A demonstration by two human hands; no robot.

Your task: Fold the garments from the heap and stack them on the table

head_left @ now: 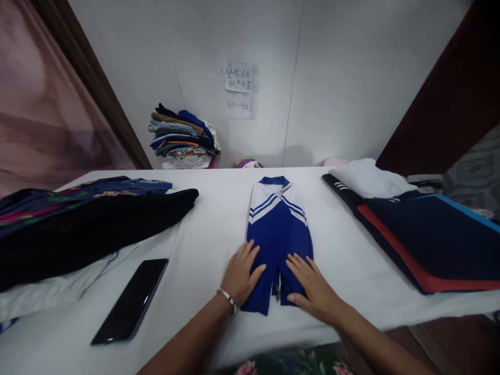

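Observation:
A blue and white jacket (278, 229) with striped chest bands and a blue collar lies folded narrow on the white table (211, 229), its collar at the far end. My left hand (242, 273) rests flat on its lower left side, fingers spread, a bracelet on the wrist. On the lower right side lies my right hand (312, 284), palm down with the fingers stretched out. Between the two hands the jacket's near end splits into two blue flaps, with a small zipper end showing in the gap.
A black phone (132, 301) lies left of the jacket. Dark and patterned clothes (97, 224) spread along the left. Folded navy and red garments (433, 239) with a white bundle (371, 178) lie at right. A clothes stack (183, 138) stands by the wall beside paper notes (241, 88).

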